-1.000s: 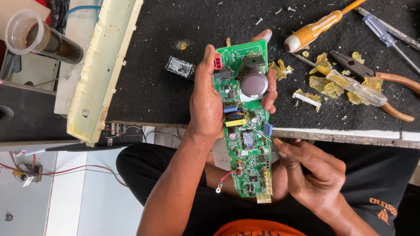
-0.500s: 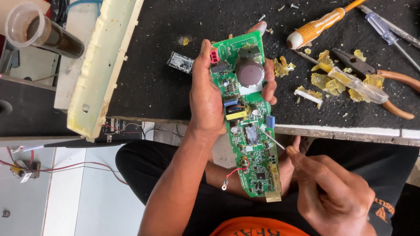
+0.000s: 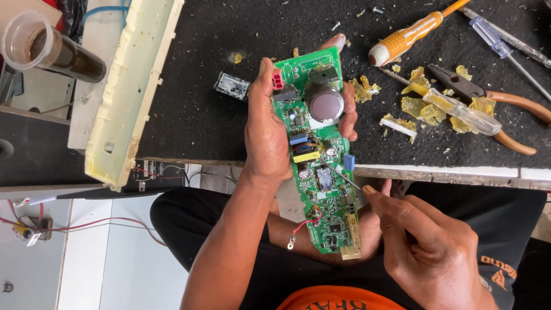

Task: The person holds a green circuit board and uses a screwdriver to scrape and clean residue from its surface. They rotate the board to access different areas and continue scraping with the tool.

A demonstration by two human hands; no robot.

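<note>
Overhead, green circuit board (image 3: 317, 150) in left hand (image 3: 265, 135)

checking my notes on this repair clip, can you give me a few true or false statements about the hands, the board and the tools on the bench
1. The left hand grips the long green circuit board by its upper part. True.
2. The right hand holds a thin metal probe whose tip meets the board. True.
3. The orange-handled screwdriver is in the right hand. False: it lies on the black bench top.
4. The brown-handled pliers lie on the bench, right of the board. True.
5. The board lies flat on the bench. False: the left hand holds it up.
</note>
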